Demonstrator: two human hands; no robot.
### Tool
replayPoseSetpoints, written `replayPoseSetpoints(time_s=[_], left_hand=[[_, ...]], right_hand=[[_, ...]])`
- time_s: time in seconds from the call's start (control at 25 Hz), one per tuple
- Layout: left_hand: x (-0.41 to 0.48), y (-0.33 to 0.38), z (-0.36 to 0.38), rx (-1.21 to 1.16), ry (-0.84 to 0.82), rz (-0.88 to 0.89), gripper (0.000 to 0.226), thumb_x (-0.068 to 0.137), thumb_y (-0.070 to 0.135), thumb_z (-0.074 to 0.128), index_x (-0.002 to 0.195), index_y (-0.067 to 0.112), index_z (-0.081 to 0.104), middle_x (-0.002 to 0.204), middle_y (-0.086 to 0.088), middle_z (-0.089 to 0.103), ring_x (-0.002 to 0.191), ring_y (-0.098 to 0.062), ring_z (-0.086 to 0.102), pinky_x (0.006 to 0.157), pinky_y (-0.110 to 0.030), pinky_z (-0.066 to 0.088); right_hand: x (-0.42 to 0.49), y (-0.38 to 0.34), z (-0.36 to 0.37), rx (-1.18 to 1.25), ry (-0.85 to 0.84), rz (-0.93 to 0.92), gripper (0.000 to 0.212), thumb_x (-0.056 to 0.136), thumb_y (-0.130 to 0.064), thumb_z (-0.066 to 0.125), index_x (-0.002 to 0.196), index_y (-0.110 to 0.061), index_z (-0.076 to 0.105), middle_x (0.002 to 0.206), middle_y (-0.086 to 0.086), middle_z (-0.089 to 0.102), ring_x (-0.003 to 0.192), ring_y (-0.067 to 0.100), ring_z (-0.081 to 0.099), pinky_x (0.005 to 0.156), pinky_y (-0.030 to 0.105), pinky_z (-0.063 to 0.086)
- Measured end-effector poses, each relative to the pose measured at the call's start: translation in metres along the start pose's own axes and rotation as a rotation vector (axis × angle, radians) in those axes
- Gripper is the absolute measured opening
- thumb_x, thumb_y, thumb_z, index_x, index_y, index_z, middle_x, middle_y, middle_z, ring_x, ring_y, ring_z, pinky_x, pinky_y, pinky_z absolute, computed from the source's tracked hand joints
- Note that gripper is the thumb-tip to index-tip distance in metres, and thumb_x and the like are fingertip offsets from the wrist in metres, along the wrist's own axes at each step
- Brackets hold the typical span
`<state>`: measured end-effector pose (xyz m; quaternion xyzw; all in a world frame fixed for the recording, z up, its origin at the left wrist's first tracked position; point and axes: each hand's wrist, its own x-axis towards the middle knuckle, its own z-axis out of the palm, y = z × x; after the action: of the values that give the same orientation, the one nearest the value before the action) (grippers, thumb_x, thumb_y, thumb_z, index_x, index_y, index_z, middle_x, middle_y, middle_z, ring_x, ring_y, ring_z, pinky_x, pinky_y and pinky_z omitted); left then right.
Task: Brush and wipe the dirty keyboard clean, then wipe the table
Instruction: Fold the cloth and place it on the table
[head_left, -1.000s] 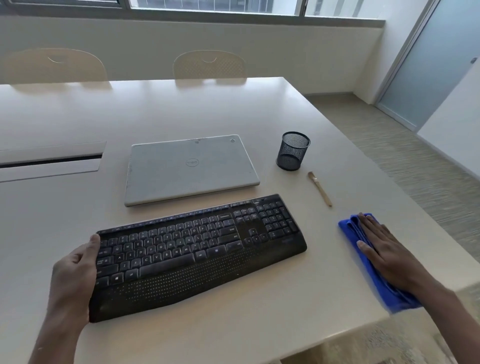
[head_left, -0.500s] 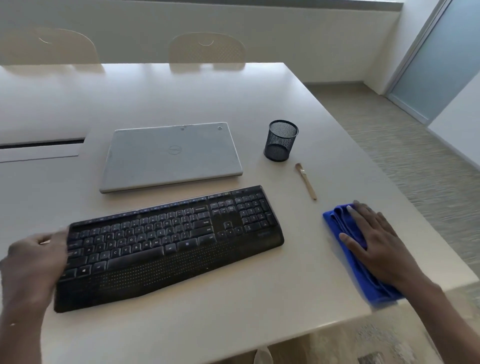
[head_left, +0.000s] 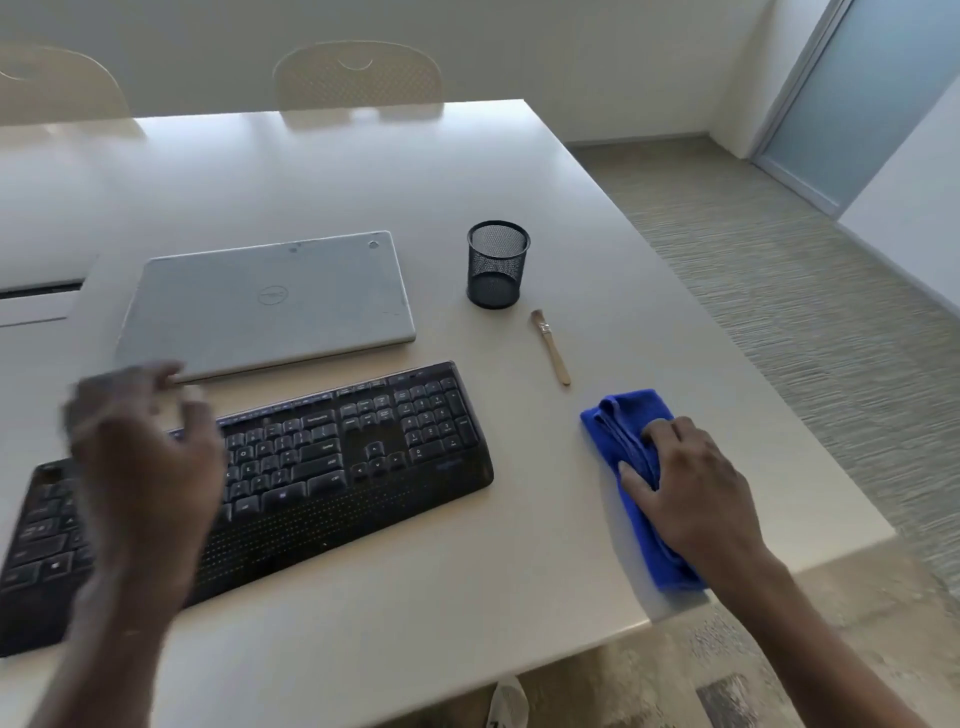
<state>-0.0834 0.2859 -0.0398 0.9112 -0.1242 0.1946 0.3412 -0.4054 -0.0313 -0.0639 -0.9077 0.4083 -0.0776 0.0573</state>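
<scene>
Head: dusty black keyboard (head_left: 363, 457) beneath spread left hand (head_left: 140, 467); right hand (head_left: 691, 493) bunches cloth (head_left: 623, 415).

Black keyboard (head_left: 363, 457) lies flat on table (head_left: 363, 171), brush (head_left: 550, 347) and blue cloth (head_left: 623, 421) beside.

1 black keyboard (head_left: 332, 467), 1 closed laptop (head_left: 270, 301), 1 mesh pen cup (head_left: 497, 265), 1 small brush (head_left: 550, 347), 1 blue cloth (head_left: 631, 452), 2 grips, left grip (head_left: 145, 467), right grip (head_left: 691, 493), 2 chairs, centre chair (head_left: 358, 78), left chair (head_left: 57, 88), 1 surface (head_left: 363, 182)
</scene>
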Motion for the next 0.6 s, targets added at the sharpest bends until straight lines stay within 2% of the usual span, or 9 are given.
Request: replayPoseSetpoints(time_s=[0.08,0.16,0.2,0.28,0.36,0.44,0.52,0.6], left_hand=[[-0.051,0.09,0.007,-0.216,-0.173,0.26,0.022,0.1,0.013,0.06,0.119,0.013,0.07,0.115,-0.011,0.066,0.105,-0.029,0.06,0.095,-0.039,0.047],[-0.099,0.148,0.024,-0.335,-0.425,0.468,0.02,0.099,0.014,0.062,0.116,0.014,0.073,0.116,-0.002,0.066,0.11,-0.02,0.059,0.099,-0.032,0.046],[-0.121,0.167,0.037,-0.354,-0.575,0.496,0.02,0.099,0.015,0.063,0.117,0.016,0.074,0.118,0.0,0.065,0.114,-0.016,0.058,0.102,-0.029,0.046],[-0.157,0.182,0.063,-0.388,-0.755,0.598,0.023,0.101,0.019,0.063,0.122,0.018,0.073,0.126,0.001,0.063,0.12,-0.011,0.056,0.105,-0.027,0.047],[-0.184,0.194,0.081,-0.39,-0.795,0.736,0.027,0.104,0.021,0.059,0.128,0.016,0.071,0.132,-0.001,0.064,0.124,-0.013,0.056,0.106,-0.031,0.05],[-0.201,0.201,0.094,-0.372,-0.767,0.858,0.028,0.104,0.022,0.057,0.127,0.014,0.07,0.137,-0.004,0.064,0.128,-0.018,0.056,0.108,-0.034,0.05],[-0.205,0.201,0.104,-0.346,-0.741,0.922,0.03,0.105,0.026,0.055,0.129,0.013,0.069,0.144,-0.006,0.061,0.136,-0.02,0.051,0.116,-0.033,0.044],[-0.207,0.2,0.111,-0.314,-0.71,0.976,0.032,0.105,0.027,0.057,0.131,0.011,0.067,0.149,-0.01,0.057,0.141,-0.022,0.047,0.121,-0.031,0.038]], right_hand=[[0.003,0.003,-0.001,0.06,0.004,0.002,0.033,0.096,-0.048,0.061,0.115,-0.021,0.058,0.104,-0.004,0.055,0.092,0.019,0.058,0.071,0.032,0.049],[0.007,0.008,-0.004,0.175,-0.003,0.008,0.029,0.098,-0.047,0.061,0.115,-0.022,0.062,0.101,-0.007,0.056,0.086,0.016,0.059,0.072,0.031,0.048],[0.008,0.012,-0.007,0.24,-0.008,0.012,0.027,0.099,-0.046,0.061,0.113,-0.024,0.065,0.098,-0.009,0.056,0.084,0.015,0.059,0.072,0.031,0.048],[0.01,0.019,-0.01,0.36,-0.01,0.024,0.022,0.099,-0.044,0.063,0.109,-0.025,0.07,0.096,-0.012,0.06,0.083,0.012,0.06,0.075,0.031,0.05],[0.013,0.025,-0.012,0.424,-0.009,0.027,0.014,0.098,-0.037,0.067,0.104,-0.025,0.073,0.093,-0.013,0.065,0.083,0.009,0.063,0.078,0.03,0.051],[0.02,0.033,-0.013,0.511,-0.041,0.058,0.007,0.097,-0.027,0.069,0.094,-0.026,0.075,0.084,-0.012,0.071,0.076,0.006,0.066,0.075,0.027,0.052],[0.029,0.042,-0.02,0.724,-0.115,0.156,0.011,0.097,-0.017,0.069,0.09,-0.022,0.076,0.078,-0.004,0.075,0.074,0.011,0.071,0.073,0.029,0.056],[0.036,0.055,-0.036,0.978,-0.166,0.262,0.014,0.1,-0.01,0.065,0.093,-0.016,0.076,0.083,0.007,0.077,0.079,0.022,0.073,0.074,0.036,0.059]])
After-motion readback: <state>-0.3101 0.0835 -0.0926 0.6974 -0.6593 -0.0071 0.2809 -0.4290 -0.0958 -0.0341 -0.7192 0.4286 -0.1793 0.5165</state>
